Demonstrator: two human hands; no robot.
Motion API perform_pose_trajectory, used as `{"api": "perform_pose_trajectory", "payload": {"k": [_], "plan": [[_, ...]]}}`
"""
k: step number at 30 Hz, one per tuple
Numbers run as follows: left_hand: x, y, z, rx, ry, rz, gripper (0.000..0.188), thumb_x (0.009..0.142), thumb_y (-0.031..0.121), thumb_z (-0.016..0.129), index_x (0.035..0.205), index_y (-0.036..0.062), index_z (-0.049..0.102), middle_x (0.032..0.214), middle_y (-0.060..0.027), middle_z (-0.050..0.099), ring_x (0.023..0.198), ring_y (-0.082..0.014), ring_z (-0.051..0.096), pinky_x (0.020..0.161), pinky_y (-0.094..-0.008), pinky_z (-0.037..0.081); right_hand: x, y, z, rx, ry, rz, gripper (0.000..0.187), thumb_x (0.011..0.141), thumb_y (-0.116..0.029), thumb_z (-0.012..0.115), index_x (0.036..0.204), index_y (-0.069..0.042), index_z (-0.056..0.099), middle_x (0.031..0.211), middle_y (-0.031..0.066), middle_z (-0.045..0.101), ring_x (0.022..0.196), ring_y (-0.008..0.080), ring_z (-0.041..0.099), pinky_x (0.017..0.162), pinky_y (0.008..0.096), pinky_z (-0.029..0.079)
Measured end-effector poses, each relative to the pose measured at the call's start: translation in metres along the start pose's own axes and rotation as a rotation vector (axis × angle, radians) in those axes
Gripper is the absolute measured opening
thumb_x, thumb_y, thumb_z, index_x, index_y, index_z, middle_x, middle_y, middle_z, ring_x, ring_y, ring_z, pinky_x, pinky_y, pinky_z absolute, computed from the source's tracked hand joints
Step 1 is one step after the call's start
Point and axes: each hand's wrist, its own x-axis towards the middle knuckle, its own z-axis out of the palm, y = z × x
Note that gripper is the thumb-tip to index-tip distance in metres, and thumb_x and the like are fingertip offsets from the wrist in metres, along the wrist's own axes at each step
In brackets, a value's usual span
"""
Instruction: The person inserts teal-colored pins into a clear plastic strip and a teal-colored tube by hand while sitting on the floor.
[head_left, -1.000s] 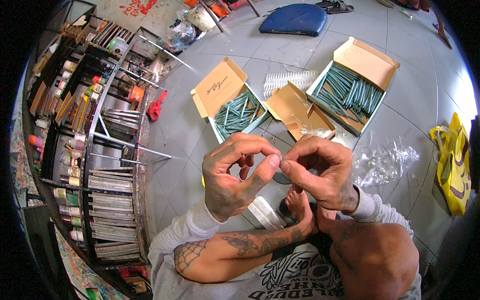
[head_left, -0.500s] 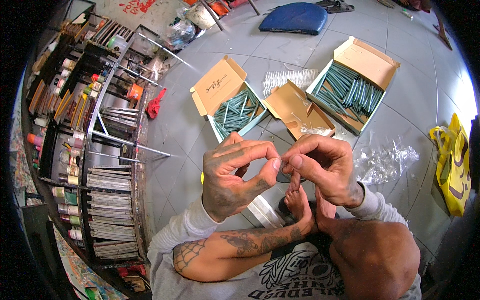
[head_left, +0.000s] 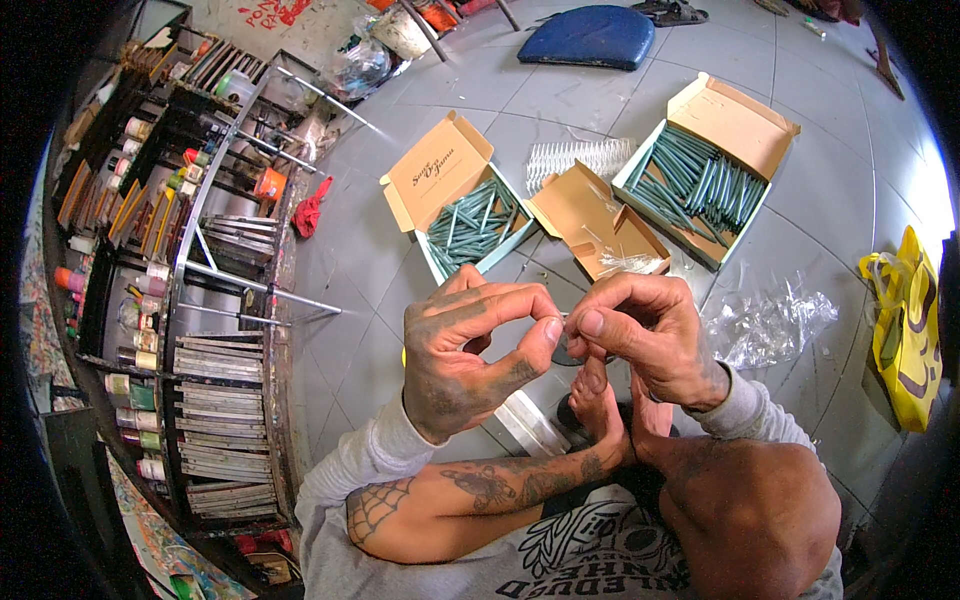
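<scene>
My left hand is closed in a pinch, thumb against forefinger. Right beside it my right hand pinches too, and the fingertips of both nearly meet above my bare feet. Whatever lies between them is too small to make out. Beyond my left hand stands an open cardboard box with dark green sticks in it. A small open brown box holding thin clear pieces lies just past my fingers. Farther right, a larger open box is filled with more green sticks.
Clear plastic strips lie behind the brown box. Crumpled clear wrap and a yellow bag are at right. A shelf rack with jars and frames fills the left side. A blue seat pad lies at the back.
Both hands keep their pinch at nearly the same spot. My right fingers have shifted very slightly. The boxes and other things have not moved.
</scene>
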Motion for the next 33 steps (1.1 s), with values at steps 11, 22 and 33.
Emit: {"api": "perform_pose_trajectory", "payload": {"k": [11, 22, 33], "plan": [[0.001, 0.003, 0.001, 0.118, 0.053, 0.154, 0.013, 0.077, 0.009, 0.081, 0.089, 0.0072, 0.076, 0.087, -0.0012, 0.075, 0.064, -0.0133, 0.052, 0.061, -0.0271, 0.040, 0.000, 0.002, 0.000, 0.325, -0.028, 0.168, 0.024, 0.098, -0.020, 0.067, 0.101, 0.003, 0.063, 0.083, 0.0102, 0.065, 0.059, 0.0173, 0.065, 0.051, 0.0313, 0.057], [0.002, 0.003, 0.002, 0.192, 0.090, 0.246, 0.015, 0.074, 0.005, 0.081, 0.088, 0.0069, 0.076, 0.082, -0.0012, 0.074, 0.055, -0.0128, 0.050, 0.054, -0.0264, 0.040, 0.001, 0.004, 0.005, 0.287, -0.017, 0.139, 0.020, 0.098, -0.016, 0.065, 0.103, 0.003, 0.063, 0.085, 0.0118, 0.065, 0.060, 0.0181, 0.066, 0.054, 0.0316, 0.058], [-0.010, 0.009, 0.003, 0.101, 0.299, 0.037, 0.020, 0.069, 0.004, 0.083, 0.085, 0.0093, 0.073, 0.081, 0.0027, 0.074, 0.054, -0.0053, 0.038, 0.046, -0.0212, 0.032, 0.010, 0.012, 0.020, -0.495, 0.285, -0.681, 0.031, 0.075, 0.007, 0.081, 0.102, 0.000, 0.069, 0.098, 0.0129, 0.071, 0.079, 0.0165, 0.069, 0.064, 0.0268, 0.056]]}}
